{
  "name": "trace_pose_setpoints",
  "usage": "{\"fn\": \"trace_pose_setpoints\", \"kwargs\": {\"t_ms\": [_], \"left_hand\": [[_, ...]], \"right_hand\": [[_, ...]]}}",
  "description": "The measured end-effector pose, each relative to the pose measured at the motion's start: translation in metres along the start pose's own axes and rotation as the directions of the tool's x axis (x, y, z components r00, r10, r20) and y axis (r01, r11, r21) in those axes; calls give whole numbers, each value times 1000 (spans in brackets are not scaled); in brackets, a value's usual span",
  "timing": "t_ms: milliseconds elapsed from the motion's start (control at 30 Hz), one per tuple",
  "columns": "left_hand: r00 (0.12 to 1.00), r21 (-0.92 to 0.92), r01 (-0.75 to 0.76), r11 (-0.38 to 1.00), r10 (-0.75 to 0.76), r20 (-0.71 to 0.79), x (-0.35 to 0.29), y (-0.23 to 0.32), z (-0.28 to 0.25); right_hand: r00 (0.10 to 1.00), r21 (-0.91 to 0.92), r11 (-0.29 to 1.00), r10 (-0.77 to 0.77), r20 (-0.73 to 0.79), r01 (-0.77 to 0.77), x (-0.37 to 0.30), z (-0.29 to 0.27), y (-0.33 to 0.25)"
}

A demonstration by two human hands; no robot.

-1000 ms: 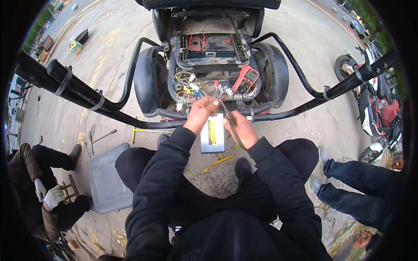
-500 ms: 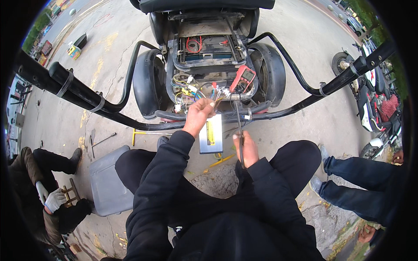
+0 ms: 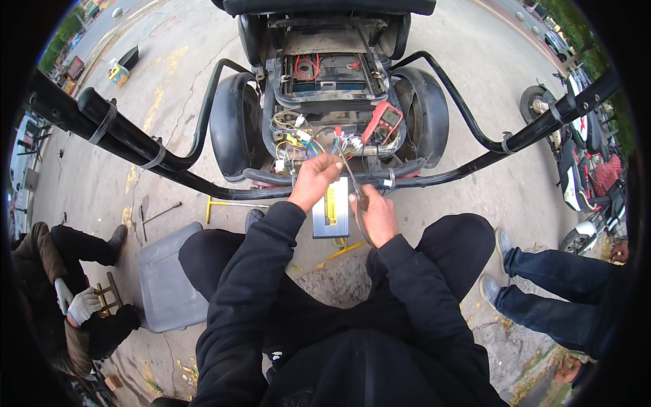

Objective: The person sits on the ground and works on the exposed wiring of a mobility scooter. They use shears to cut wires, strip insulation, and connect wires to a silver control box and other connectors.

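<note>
Because my knees are spread before its near edge, the vehicle frame (image 3: 305, 104) sits within reach of both my arms, its inside bared to view. A bent tubular rail (image 3: 447, 178) runs across that edge, and I work at its middle, probably because the loose wiring comes closest to me there. Just beside my left knee a grey plastic panel (image 3: 173, 278) lies on the ground, set aside, I judge, to leave the space ahead free. The silver box (image 3: 332, 229) is below the rail's middle, between my left hand (image 3: 316, 179) and right hand (image 3: 377, 216); whether it hangs by its leads or rests on something I cannot tell. A red meter (image 3: 383, 123) lies slantwise at the frame's near right corner, screen upward, likely so I can read it without lifting it. My right fingers are curled round a slim dark tool (image 3: 354, 182), too small to name, angled so that its far end points to my left fingertips. Coloured wires (image 3: 298, 138) spill over the frame's near left corner, left loose perhaps so any one can be picked out. My left thumb and forefinger pinch tightly, seemingly on a thin lead, to steady it beside the tool's tip.
</note>
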State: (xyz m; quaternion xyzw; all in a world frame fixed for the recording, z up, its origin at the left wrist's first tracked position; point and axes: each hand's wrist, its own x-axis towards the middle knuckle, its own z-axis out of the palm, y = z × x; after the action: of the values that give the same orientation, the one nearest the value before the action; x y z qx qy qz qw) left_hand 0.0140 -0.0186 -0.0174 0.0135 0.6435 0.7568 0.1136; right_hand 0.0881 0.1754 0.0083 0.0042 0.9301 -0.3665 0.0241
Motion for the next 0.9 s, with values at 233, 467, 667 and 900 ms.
{"fn": "trace_pose_setpoints", "kwargs": {"t_ms": [233, 467, 667, 900], "left_hand": [[999, -2, 43, 999, -43, -12, 2, 3, 2], [998, 2, 53, 999, -53, -31, 5, 6, 4], [998, -23, 54, 998, -55, -38, 5, 0, 1], [996, -93, 71, 993, -75, -41, 2, -8, -6]], "right_hand": [[997, 31, 998, 54, -48, -52, 2, 14, 7], [993, 57, 998, 21, -113, -15, 6, 23, 17], [995, 140, 989, 51, -89, -38, 10, 25, 21], [865, 260, 936, -81, -496, 237, 36, -59, 12]]}}
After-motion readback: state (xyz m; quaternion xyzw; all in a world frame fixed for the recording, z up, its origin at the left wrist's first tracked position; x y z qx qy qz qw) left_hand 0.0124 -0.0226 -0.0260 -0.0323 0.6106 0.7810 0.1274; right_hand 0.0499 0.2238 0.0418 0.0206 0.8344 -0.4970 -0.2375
